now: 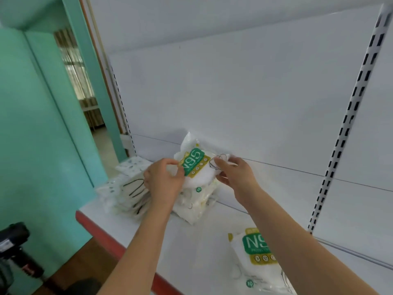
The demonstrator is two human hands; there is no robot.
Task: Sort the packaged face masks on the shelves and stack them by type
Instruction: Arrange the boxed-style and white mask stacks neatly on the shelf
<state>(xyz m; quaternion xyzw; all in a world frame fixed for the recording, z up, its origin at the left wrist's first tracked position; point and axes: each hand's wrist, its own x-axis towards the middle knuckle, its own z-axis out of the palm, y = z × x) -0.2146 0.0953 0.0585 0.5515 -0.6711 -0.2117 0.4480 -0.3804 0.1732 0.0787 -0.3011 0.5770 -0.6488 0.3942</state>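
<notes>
Both hands held one N95 pack above the shelf.
Left hand pinched its 9 o'clock edge; right hand pinched its 3 o'clock edge, over a pack stack. Second N95 pack lay at 5 o'clock.

Glossy clear plastic mask packs; smooth matt white shelf, red edge strip; slotted metal upright.

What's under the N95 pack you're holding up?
Under the held N95 pack sits a pile of white mask packs on the shelf. How many are in it is hidden by the pack and both hands.
</notes>
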